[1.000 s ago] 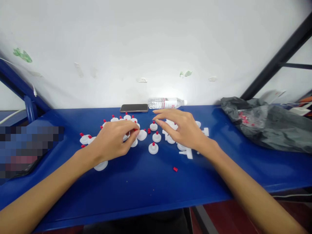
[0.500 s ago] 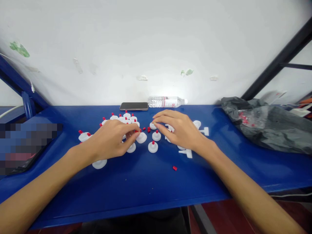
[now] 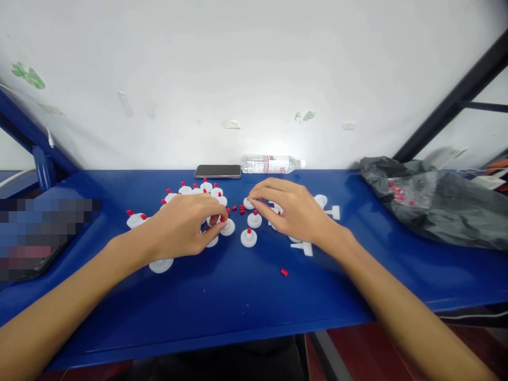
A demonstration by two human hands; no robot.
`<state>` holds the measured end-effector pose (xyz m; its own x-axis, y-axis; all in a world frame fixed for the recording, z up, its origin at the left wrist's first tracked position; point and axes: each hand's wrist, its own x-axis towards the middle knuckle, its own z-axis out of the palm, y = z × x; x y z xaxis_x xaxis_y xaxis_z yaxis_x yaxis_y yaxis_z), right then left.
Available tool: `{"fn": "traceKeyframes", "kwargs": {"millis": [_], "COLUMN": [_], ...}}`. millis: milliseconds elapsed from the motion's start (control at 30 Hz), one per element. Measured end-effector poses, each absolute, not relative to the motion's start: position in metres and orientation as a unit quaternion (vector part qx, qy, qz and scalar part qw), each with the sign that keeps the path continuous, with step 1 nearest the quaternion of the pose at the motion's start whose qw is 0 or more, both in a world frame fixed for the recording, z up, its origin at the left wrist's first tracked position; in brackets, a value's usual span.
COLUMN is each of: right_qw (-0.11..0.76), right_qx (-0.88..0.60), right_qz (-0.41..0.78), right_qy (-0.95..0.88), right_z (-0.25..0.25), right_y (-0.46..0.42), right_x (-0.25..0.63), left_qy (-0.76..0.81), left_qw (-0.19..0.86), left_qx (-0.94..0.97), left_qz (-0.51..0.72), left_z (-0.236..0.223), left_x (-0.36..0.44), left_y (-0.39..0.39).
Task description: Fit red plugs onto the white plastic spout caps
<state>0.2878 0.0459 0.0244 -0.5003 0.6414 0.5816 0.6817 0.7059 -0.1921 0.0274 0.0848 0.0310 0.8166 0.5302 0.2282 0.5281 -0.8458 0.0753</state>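
My left hand [image 3: 186, 222] is closed in a pinch around a small red cap [image 3: 223, 218] on top of a white round lid [image 3: 228, 228]. More white lids with red tips [image 3: 184, 188] stand behind and around this hand, some of them partly hidden by it. My right hand [image 3: 286, 206] has thumb and fingertips together at the top of another white round lid [image 3: 246, 205]; whether that one has a red tip is hidden. Between the hands are two red-tipped lids [image 3: 248, 238] and several loose red caps [image 3: 242, 209].
White T-shaped pieces [image 3: 306, 248] lie beside and under my right hand. One red cap [image 3: 284, 272] lies nearer the table's front edge. Along the wall are a phone [image 3: 218, 171] and a plastic bottle [image 3: 265, 164]. A dark plastic bag [image 3: 456, 217] sits at the right.
My left fingertips have shifted slightly, and the red cap now shows on top of the white lid beneath them. My right hand stays almost where it was.
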Motion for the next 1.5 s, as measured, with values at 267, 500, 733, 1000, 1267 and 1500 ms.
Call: {"fn": "traceKeyframes", "kwargs": {"millis": [267, 500, 733, 1000, 1267, 1500], "right_qw": [0.319, 0.319, 0.297, 0.271, 0.245, 0.224], "right_qx": [-0.389, -0.405, -0.410, -0.412, -0.393, -0.391], "right_qz": [-0.039, -0.046, -0.049, -0.049, -0.028, -0.021], "right_qy": [-0.863, -0.856, -0.861, -0.869, -0.886, -0.893], "right_z": [0.026, 0.029, 0.026, 0.026, 0.027, 0.019], "right_y": [0.046, 0.046, 0.047, 0.048, 0.045, 0.054], "right_x": [0.289, 0.291, 0.291, 0.290, 0.288, 0.289], "left_qy": [0.286, 0.284, 0.310, 0.340, 0.340, 0.363], "left_qw": [0.004, -0.006, -0.046, -0.070, -0.057, -0.054], "left_qx": [0.951, 0.953, 0.946, 0.934, 0.928, 0.921], "left_qz": [0.117, 0.105, 0.080, 0.084, 0.139, 0.131], "left_z": [0.031, 0.032, 0.037, 0.037, 0.035, 0.029], "left_x": [0.027, 0.026, 0.025, 0.018, 0.025, 0.018], "left_y": [0.083, 0.085, 0.086, 0.093, 0.090, 0.104]}}
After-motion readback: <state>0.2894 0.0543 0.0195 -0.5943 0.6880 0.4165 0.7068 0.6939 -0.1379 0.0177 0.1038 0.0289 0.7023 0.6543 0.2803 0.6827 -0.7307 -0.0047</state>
